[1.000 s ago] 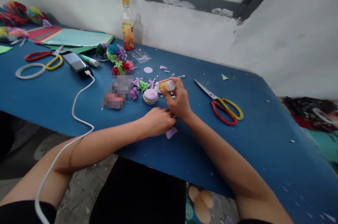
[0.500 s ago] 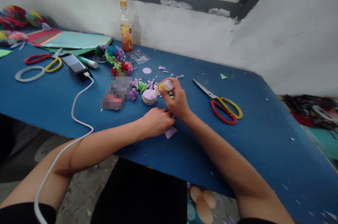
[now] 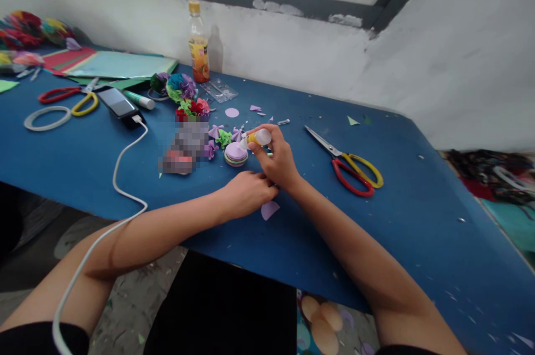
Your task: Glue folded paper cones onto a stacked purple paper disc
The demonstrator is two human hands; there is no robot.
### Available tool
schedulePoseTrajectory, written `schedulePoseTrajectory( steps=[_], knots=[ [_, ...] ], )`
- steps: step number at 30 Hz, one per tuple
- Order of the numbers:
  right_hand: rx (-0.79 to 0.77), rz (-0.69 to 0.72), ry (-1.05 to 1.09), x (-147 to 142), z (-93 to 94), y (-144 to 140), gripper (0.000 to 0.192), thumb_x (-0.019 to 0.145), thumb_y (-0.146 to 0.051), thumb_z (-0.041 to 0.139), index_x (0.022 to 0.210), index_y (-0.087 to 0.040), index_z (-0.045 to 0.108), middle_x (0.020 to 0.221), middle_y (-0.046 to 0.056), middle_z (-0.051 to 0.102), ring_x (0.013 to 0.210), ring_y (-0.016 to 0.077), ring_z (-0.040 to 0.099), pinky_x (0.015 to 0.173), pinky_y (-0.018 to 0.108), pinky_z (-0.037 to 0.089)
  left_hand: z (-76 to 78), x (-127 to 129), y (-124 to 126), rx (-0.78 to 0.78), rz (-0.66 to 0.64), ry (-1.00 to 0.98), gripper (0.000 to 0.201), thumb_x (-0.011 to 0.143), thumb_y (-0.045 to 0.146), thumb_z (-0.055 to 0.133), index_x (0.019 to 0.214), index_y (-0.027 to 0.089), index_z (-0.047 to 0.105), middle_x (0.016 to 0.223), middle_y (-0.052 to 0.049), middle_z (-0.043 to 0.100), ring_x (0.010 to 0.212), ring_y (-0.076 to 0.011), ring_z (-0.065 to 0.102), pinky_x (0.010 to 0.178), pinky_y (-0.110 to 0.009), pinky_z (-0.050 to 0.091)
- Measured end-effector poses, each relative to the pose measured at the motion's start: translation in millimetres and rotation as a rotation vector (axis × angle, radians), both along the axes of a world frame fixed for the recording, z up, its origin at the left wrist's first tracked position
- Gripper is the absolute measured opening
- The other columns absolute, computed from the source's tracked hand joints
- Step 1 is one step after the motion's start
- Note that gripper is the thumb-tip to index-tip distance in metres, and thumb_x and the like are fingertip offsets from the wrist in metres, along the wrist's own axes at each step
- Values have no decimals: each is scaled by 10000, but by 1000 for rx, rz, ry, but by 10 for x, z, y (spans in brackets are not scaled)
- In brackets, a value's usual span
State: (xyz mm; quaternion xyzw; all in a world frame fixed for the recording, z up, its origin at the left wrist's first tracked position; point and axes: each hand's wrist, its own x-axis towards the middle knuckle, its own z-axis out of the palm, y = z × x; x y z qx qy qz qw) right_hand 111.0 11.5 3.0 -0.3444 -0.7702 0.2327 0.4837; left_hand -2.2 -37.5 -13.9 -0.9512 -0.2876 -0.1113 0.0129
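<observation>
My right hand (image 3: 279,155) grips a small glue bottle (image 3: 258,137) with a yellow label, tipped so its nozzle points down left. The tip meets the top of a round stack of paper discs (image 3: 236,154), lilac above with green and pale layers below. Just below my right wrist, my left hand (image 3: 251,193) rests on the table with fingers curled. A folded lilac paper piece (image 3: 270,210) sticks out beneath its thumb side, apparently pinched there; the fingertips are partly hidden. Lilac paper florets (image 3: 210,149) and a green floret (image 3: 224,139) lie beside the stack.
Red-and-yellow scissors (image 3: 353,168) lie at right, another pair (image 3: 86,100) at left. A phone (image 3: 118,101) trails a white cable (image 3: 115,174) across my left arm. Behind stand a juice bottle (image 3: 199,57) and paper sheets (image 3: 121,63). A lilac disc (image 3: 232,112) lies near scraps.
The glue bottle has shifted slightly left, its nozzle moving over the top disc. The lilac paper by my left hand has turned a little. My left hand stays almost still.
</observation>
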Motion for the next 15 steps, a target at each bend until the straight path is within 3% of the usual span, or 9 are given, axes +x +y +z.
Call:
schedulePoseTrajectory(
  steps=[4,7,9,11,13,15],
  knots=[
    [-56,1,45,7,-12,21,223,843,-361,567,987,-223,467,904,35,643,811,166,626,742,319,507,67,-20,-18,-23,-30,1,146,829,106,528,925,147,631,821,-63,700,788,-222,664,649,-321,510],
    [-45,-55,42,18,-9,30,224,845,-368,565,982,-219,470,875,31,641,773,162,615,718,318,498,166,-57,-58,-26,-178,-47,159,852,149,504,926,164,644,785,-39,707,786,-204,667,639,-311,516],
    [-39,-50,41,21,-5,33,228,840,-360,576,985,-218,471,903,37,648,794,163,616,731,318,495,260,-116,-76,16,-300,-179,193,875,179,479,958,170,652,837,-33,722,793,-171,671,672,-289,528],
    [-50,-24,58,23,-7,39,238,832,-367,589,979,-219,475,909,34,649,798,162,619,740,316,494,374,-217,-58,103,-323,-386,206,886,185,465,965,168,654,902,-26,728,834,-134,671,743,-255,534],
    [-64,-15,72,22,-20,51,247,827,-384,591,973,-219,478,889,26,647,778,160,618,736,317,493,486,-356,16,234,-159,-603,201,890,181,462,947,170,654,937,-19,724,889,-120,662,815,-252,525],
    [-79,-24,88,20,-42,67,248,829,-392,584,972,-218,480,885,26,648,780,162,621,742,322,494,569,-507,142,386,152,-778,202,904,209,464,948,183,659,955,-26,713,909,-137,650,848,-298,518]
  ],
)
